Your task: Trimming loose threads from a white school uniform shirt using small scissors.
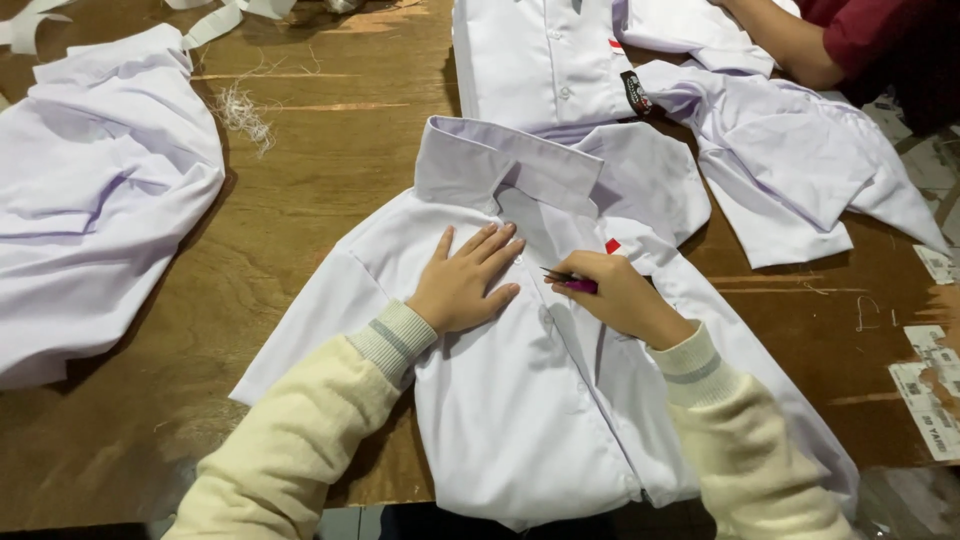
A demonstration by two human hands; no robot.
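White shirt (530, 400) flat on the bench (330, 190), trimming mid-way near the placket.
Left hand (465, 280) spread, pressing the chest; right hand (620, 292) pinching a pink-handled thread snipper (572, 282). Judged unfinished: unfolded, other shirts (90, 190) waiting.

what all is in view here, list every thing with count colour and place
white shirt: one, white, laid flat at table centre, collar up
small tool: one, pink-purple with dark tips, held over the shirt front
other shirts: about three, white, one heaped at left, two at top right
thread scraps: one tuft, pale, upper left of table
fabric strips: a few, white, top left edge
paper labels: several, white, right edge
table: one, brown wood
another person's arm: one, red sleeve, top right
left hand: flat on the shirt, cream sleeve
right hand: fingers pinching the tool
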